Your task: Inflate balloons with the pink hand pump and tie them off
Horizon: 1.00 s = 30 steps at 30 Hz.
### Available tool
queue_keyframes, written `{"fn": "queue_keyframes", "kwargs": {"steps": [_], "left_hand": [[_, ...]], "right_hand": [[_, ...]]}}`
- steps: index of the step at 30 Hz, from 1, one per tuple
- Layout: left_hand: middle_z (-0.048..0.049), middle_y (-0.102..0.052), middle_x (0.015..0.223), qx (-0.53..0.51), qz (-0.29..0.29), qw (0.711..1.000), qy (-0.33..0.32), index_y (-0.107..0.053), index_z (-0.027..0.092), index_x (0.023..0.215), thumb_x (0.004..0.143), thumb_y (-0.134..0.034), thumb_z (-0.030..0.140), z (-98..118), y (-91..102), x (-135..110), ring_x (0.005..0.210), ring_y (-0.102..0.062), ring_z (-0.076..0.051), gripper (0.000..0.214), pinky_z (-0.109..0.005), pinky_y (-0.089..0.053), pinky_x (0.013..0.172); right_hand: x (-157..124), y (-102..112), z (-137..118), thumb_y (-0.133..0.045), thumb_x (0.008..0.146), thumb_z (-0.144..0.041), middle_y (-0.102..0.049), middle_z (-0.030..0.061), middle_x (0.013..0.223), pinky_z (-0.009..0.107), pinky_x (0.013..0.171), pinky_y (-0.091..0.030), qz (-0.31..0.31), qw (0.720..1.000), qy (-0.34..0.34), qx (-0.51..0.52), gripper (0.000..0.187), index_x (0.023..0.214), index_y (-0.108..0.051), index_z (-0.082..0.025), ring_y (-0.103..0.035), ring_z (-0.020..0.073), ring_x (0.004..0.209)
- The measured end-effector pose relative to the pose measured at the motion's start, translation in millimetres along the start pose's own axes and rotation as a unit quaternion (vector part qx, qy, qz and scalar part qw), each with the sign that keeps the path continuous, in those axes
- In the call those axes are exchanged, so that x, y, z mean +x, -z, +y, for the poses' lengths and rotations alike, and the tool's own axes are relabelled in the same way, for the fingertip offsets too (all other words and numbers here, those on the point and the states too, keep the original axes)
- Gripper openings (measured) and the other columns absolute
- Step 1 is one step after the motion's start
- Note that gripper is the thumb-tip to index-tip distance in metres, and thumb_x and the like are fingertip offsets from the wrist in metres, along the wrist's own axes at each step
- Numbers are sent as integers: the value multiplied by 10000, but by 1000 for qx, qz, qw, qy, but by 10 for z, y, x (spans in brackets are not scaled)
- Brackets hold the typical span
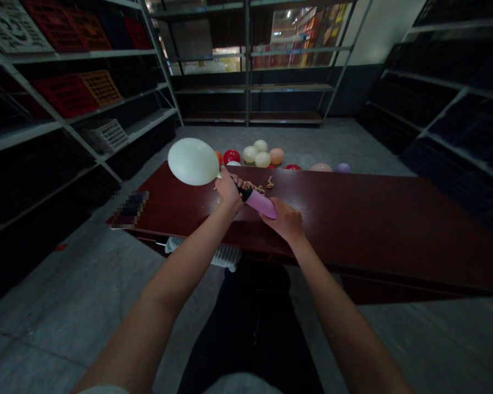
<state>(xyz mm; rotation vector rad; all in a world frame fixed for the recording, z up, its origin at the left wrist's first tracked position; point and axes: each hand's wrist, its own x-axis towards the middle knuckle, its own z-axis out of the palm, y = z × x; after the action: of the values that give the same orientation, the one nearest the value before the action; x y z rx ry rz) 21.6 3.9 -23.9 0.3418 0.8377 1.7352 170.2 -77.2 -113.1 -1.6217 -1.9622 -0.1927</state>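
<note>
A pale, inflated balloon (pixel 193 161) sticks out to the left of my left hand (pixel 229 189), whose fingers pinch the balloon's neck at the black nozzle of a pink hand pump (pixel 261 203). My right hand (pixel 286 221) is wrapped round the pump's lower end. Both hands hover over the dark red table (pixel 353 219). A few limp, uninflated balloons (pixel 263 186) lie on the table just beyond my hands.
Several inflated balloons (pixel 263 156) in red, white, peach and purple lie on the floor behind the table. A dark flat object (pixel 130 210) rests on the table's left corner. Metal shelves with plastic crates (pixel 69 93) line the left, back and right.
</note>
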Motion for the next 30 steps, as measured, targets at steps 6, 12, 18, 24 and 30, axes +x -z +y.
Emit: {"fn": "queue_keyframes", "kwargs": {"steps": [6, 12, 18, 24, 30], "left_hand": [[71, -338, 454, -2, 17, 1000, 8, -322, 219, 636, 1019, -484, 432, 287, 292, 94, 347, -347, -74, 467, -223, -301, 386], [80, -323, 466, -17, 48, 999, -2, -326, 217, 673, 1020, -471, 361, 747, 547, 251, 350, -331, -69, 403, -211, -285, 390], [88, -339, 488, -8, 49, 999, -21, -346, 214, 709, 1006, -489, 405, 1234, 713, 386, 354, -324, -63, 381, -191, -288, 399], [87, -298, 478, -21, 48, 997, -60, -325, 213, 694, 1027, -451, 392, 1232, 401, 369, 347, -291, -55, 398, -186, -264, 387], [79, -289, 477, -35, 29, 995, -93, -313, 207, 672, 1023, -474, 458, 955, 49, 296, 351, -293, -50, 461, -179, -248, 377]], "right_hand": [[-34, 35, -58, -640, 894, -436, -748, 106, 1136, 317, 763, -482, -27, 998, 51, -9, 479, 1310, -613, -200, -704, 245, 946], [-62, 35, -62, -637, 902, -435, -748, 97, 1122, 320, 783, -494, -41, 995, 86, -22, 472, 1310, -609, -199, -705, 237, 942], [-48, 8, -75, -641, 903, -458, -744, 95, 1152, 341, 793, -513, -59, 992, 108, -12, 483, 1310, -608, -200, -711, 243, 947], [-42, -35, -17, -647, 887, -548, -755, 103, 1119, 345, 780, -508, -12, 997, 70, 11, 537, 1288, -624, -192, -713, 258, 939], [-27, -23, 22, -674, 867, -498, -768, 96, 1065, 321, 716, -472, 28, 999, 24, 10, 484, 1233, -649, -182, -718, 242, 871]]}}
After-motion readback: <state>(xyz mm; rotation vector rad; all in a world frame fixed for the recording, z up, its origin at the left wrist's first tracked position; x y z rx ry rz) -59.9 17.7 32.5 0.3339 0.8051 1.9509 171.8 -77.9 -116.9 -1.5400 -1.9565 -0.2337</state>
